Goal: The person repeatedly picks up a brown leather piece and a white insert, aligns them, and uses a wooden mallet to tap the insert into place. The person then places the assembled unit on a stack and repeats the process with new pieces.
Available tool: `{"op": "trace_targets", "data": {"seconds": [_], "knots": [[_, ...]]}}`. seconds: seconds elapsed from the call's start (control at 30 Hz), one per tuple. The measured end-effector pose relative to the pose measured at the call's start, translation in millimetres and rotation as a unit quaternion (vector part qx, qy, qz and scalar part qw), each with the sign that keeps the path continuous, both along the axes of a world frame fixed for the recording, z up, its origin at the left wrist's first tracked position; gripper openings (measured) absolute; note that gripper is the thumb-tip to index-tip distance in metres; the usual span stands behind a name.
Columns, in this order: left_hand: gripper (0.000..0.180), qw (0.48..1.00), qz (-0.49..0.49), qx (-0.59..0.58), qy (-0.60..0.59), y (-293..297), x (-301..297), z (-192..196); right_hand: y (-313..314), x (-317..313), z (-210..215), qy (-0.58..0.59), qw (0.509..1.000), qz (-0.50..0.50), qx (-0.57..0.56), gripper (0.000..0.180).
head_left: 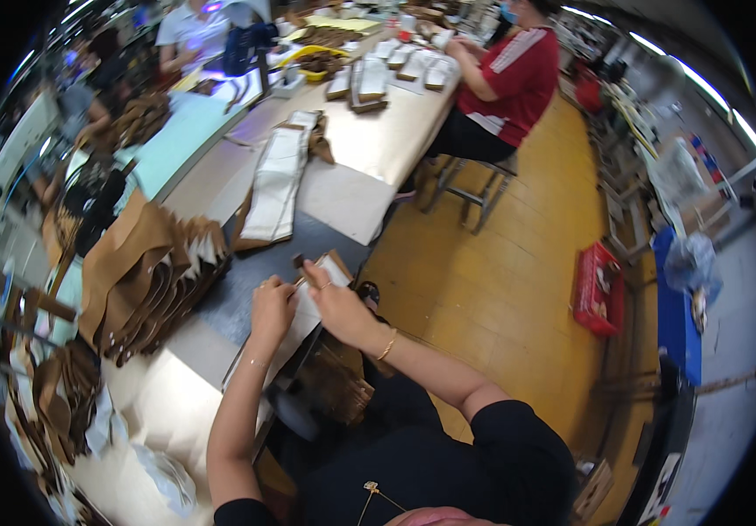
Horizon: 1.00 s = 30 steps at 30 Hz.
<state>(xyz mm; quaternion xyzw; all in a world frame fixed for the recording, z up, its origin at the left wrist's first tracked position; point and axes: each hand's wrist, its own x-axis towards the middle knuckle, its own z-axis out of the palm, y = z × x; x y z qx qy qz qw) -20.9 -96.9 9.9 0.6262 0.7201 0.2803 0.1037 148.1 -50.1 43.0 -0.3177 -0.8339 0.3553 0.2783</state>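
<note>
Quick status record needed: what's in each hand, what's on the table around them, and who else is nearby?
left hand: grips the near edge of a white sheet lying on a brown piece
right hand: presses on the same sheet from the right; a small dark tool shows just above the fingers
surface: long table, grey mat under the hands
left of hands: fanned stack of brown pieces
ahead: long white strip
nearby: person in a red top seated at the far end
floor: red crate
</note>
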Motion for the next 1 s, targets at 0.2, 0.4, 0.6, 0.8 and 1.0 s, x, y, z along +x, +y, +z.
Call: {"op": "trace_targets", "data": {"seconds": [0.2,0.4,0.6,0.8,1.0], "knots": [[0.019,0.992,0.018,-0.059,-0.111,2,2,20,15,12,-41,-0.064,0.995,0.017,-0.068,0.046],[0.019,0.997,-0.037,0.031,0.058,-12,-1,6,-10,3,-13,-0.038,0.998,0.021,-0.038,0.046],[0.016,0.996,-0.008,-0.033,-0.086,-17,-10,12,0,4,-25,-0.091,0.993,0.043,-0.061,0.040],[0.018,0.999,-0.029,0.026,-0.010,-23,-7,5,-21,0,-7,-0.069,0.996,0.030,-0.040,0.041],[0.017,0.990,0.010,-0.037,-0.136,-31,-19,13,-14,2,-20,-0.086,0.993,0.057,-0.063,0.045]]}}
